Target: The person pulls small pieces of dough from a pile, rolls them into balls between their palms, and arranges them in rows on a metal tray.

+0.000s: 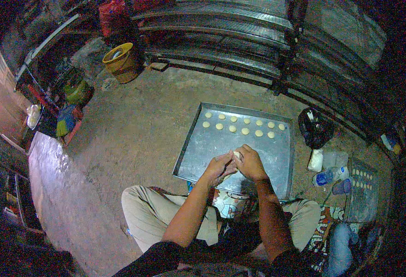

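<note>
A large metal baking tray (197,156) lies in front of my crossed legs. Near its far edge sit two rows of small pale dough rounds (233,129). Over the tray's near half my two hands meet, closed around a piece of pale dough (236,155). My left hand (220,168) cups it from below, with some of the dough showing along the palm. The fingers of my right hand (250,162) close on its upper end. Much of the dough is hidden by the fingers.
To the right are a black plastic bag (315,129), a white packet (315,160), a clear bottle with a blue label (325,177) and a second tray (364,205) with dough rounds, beside another person's leg (341,247). Metal racks (217,41) and a yellow bucket (122,67) stand at the back.
</note>
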A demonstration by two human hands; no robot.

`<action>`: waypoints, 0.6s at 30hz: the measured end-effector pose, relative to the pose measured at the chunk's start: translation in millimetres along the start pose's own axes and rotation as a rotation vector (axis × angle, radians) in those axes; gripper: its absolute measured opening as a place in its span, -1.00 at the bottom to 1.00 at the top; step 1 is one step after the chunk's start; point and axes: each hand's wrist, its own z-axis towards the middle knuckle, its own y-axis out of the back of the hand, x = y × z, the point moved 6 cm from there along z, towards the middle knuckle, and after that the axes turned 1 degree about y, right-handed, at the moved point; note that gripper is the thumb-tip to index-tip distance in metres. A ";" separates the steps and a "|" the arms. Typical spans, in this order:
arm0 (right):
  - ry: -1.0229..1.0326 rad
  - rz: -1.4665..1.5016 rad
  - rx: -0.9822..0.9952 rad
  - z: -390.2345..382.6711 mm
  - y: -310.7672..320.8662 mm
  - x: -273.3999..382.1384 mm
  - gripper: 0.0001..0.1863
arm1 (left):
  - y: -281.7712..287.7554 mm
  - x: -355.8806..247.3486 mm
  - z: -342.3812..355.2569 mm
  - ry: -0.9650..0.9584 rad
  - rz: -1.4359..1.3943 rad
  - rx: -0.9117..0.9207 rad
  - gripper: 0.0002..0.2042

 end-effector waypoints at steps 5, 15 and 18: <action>-0.141 0.214 -0.150 -0.7 -11.0 -25.7 -0.81 | -10.5 -16.3 -2.6 -0.265 0.230 -0.102 -0.67; -0.455 0.983 0.174 -8.8 -48.0 -43.3 -0.71 | 11.2 -43.6 -11.2 -0.553 0.589 -0.445 -0.76; -0.400 0.894 0.256 -9.2 -47.6 -29.0 -0.73 | 9.9 -52.5 -21.3 -0.642 0.695 -0.572 -0.77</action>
